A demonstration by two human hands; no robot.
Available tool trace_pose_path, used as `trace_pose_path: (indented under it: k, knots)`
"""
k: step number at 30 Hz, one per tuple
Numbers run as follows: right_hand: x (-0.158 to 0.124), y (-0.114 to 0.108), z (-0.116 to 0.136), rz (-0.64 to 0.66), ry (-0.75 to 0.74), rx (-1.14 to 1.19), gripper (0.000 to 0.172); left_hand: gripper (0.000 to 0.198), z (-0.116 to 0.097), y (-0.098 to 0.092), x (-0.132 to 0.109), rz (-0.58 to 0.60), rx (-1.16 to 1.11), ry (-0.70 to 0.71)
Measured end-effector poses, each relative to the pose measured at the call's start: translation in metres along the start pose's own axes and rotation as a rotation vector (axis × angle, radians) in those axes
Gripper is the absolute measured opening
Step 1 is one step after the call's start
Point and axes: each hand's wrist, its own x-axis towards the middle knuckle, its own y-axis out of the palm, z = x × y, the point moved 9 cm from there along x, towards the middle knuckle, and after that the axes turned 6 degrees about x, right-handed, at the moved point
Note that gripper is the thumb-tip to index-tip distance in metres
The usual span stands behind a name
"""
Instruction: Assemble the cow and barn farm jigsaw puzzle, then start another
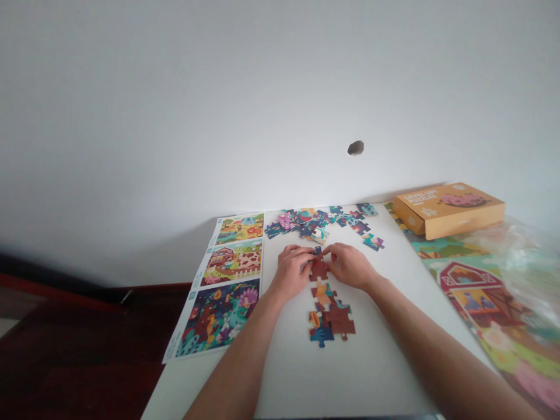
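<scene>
On the white table (297, 373), my left hand (294, 269) and my right hand (349, 265) meet at a dark red puzzle piece (319, 270). The fingers of both hands are closed in on its upper edge, where a small dark blue piece (318, 250) shows between the fingertips. Just below, nearer to me, lies a joined group of pieces (340, 319) in dark red, blue and orange. Beyond my hands a heap of loose, mostly dark blue and teal pieces (306, 217) spreads along the wall side.
A sheet with three pictures (227, 315) lies at the left edge. An orange puzzle box (455, 207) stands at the back right, near a finished farm puzzle (494, 303) and clear plastic wrap (525, 251). Behind rises a white wall with a hole (356, 147).
</scene>
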Motion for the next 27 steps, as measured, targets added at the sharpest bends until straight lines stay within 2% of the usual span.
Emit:
trace_pose_path:
  k: [7,12,17,27]
  knots:
    - [0.001,0.001,-0.002,-0.005,0.002,0.001,0.032,0.024,-0.003,0.0,-0.001,0.0,0.016,0.025]
    - [0.002,0.001,-0.003,-0.011,0.023,0.013,0.022,0.023,-0.003,0.0,-0.001,0.0,0.012,0.027]
    - [0.003,0.002,-0.007,-0.022,0.05,0.003,0.02,0.032,-0.003,-0.002,-0.001,-0.013,-0.001,0.017]
    - [0.004,0.003,-0.013,-0.028,0.073,-0.001,0.016,0.023,-0.003,-0.001,-0.001,0.003,0.004,0.019]
